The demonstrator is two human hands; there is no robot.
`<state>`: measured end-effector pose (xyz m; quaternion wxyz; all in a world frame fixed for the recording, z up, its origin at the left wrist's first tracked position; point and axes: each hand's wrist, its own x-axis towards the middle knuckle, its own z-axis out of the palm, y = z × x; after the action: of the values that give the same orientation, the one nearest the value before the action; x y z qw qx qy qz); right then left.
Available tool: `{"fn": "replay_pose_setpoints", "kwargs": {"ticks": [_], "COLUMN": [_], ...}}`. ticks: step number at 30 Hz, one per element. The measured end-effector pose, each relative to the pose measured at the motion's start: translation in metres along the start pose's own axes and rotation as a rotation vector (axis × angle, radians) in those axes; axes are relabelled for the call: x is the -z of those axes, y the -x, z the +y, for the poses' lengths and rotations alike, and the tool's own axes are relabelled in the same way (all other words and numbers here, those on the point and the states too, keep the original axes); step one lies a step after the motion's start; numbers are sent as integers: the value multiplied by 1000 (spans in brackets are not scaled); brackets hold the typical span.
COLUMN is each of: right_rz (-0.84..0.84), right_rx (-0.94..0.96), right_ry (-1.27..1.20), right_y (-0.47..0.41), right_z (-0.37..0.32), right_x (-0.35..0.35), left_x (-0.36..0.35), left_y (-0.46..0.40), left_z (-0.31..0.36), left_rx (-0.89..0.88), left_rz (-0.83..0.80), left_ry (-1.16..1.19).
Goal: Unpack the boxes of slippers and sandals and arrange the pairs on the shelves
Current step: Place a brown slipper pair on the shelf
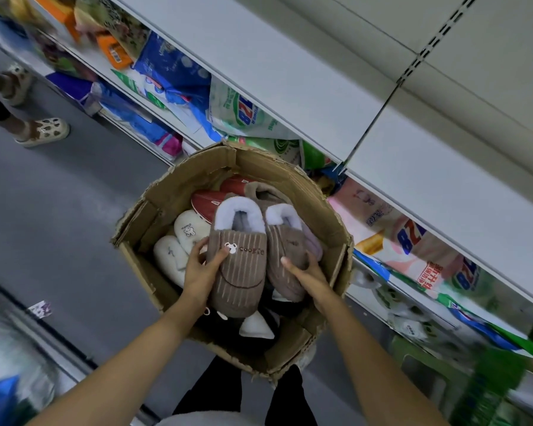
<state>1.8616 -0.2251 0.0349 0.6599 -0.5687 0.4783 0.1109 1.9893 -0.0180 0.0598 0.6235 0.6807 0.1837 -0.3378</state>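
Note:
An open cardboard box (pixel 293 186) stands on the floor in front of me, full of slippers. Over it I hold a pair of brown striped slippers with pale fleece collars. My left hand (pixel 202 272) grips the left brown slipper (pixel 239 265), which bears a small bear badge and the word "cookie". My right hand (pixel 308 273) grips the toe of the right brown slipper (pixel 285 241). Below them in the box lie a white slipper pair (pixel 179 241) and a red slipper pair (pixel 210 201), with dark items at the bottom.
White shelves (pixel 290 72) run diagonally on the right; the upper boards are bare, the lower ones hold bags of washing powder (pixel 246 112). Another person's feet in beige sandals (pixel 45 132) stand at the upper left on the grey floor. A green stool (pixel 437 364) sits at the lower right.

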Motion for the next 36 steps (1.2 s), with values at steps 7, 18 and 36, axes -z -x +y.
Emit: {"fn": "replay_pose_setpoints", "kwargs": {"ticks": [7, 18, 36], "right_rz": [38, 15, 168], "right_rx": [2, 99, 475], "right_ry": [-329, -310, -480], "right_y": [3, 35, 190], "right_z": [-11, -36, -81], "right_x": [-4, 1, 70], "left_x": [5, 23, -34], "left_y": [-6, 14, 156], "left_z": [3, 14, 92], "left_rx": [96, -43, -343], "left_rz": [-123, -34, -167], "left_ry": [8, -7, 161]}}
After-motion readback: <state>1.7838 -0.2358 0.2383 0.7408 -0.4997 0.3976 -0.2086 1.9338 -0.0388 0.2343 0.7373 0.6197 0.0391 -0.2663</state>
